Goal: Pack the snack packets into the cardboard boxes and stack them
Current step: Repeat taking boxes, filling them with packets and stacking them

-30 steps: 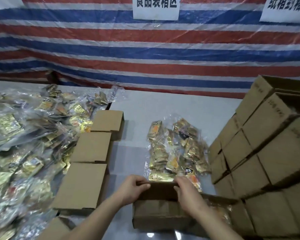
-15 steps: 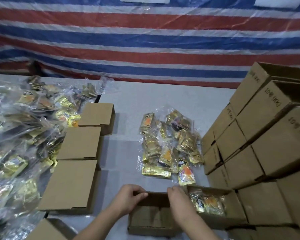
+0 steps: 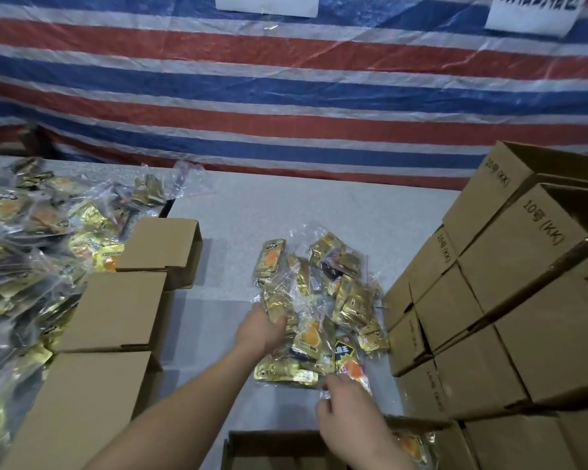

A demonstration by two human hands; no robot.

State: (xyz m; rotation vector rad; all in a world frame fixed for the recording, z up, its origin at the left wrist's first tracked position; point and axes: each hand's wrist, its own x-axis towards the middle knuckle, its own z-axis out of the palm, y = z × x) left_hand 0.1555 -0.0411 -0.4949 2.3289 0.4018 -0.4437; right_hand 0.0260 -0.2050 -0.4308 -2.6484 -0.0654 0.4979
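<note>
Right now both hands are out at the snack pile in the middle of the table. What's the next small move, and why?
Probably close the left hand on the packets it touches and bring them back to the open box at the near edge. That hand already rests on the pile of snack packets, the right hand is at the pile's near edge, and the box looks unfilled in the part that shows.

The stacked cardboard boxes (image 3: pixel 510 266) on the right carry "10号 (KK)" printed in dark ink on their sides. The white wall sign (image 3: pixel 532 10) shows characters cut off, unreadable.
</note>
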